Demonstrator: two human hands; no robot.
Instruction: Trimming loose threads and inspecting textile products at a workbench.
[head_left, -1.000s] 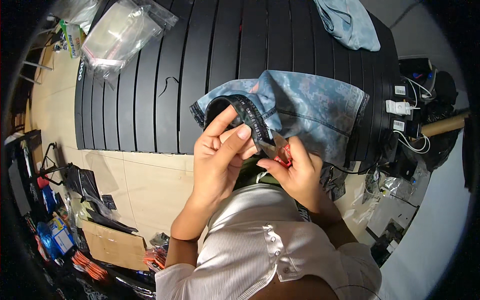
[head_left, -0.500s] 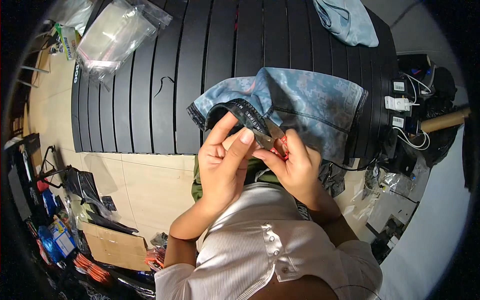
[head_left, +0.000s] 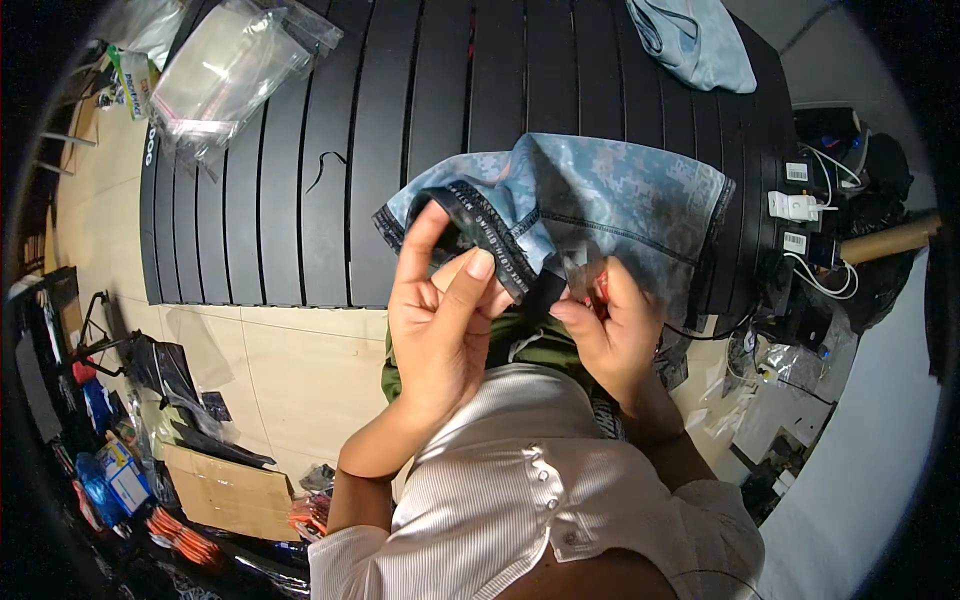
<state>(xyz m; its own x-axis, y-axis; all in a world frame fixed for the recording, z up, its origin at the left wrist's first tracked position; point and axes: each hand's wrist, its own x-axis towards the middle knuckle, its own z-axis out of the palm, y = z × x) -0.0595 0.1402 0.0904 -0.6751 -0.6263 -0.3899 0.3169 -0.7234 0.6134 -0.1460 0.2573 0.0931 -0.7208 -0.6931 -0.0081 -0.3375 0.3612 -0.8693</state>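
The left hand (head_left: 440, 330) pinched the black waistband (head_left: 490, 235) of the blue patterned garment (head_left: 620, 200) — the right hand (head_left: 615, 335) kept a closed grip on a small red tool (head_left: 601, 290) above the black slatted worktop (head_left: 300, 200).

Clear plastic bags (head_left: 225, 75), crumpled, stacked at the far-left corner of the black slatted counter (head_left: 330, 200); top one shows a pinkish edge strip. Behind them, a small green-and-white packet (head_left: 128, 85), partly hidden. Right edge of the counter: two small white barcode labels (head_left: 797, 172), one above the other, white charger block between them. Floor, lower left: flat brown cardboard box (head_left: 232, 490), blue-and-yellow carton (head_left: 125, 470) just beside it, black plastic bags (head_left: 170, 370) above. Floor, right: more clear bags (head_left: 775, 410), contents unclear.
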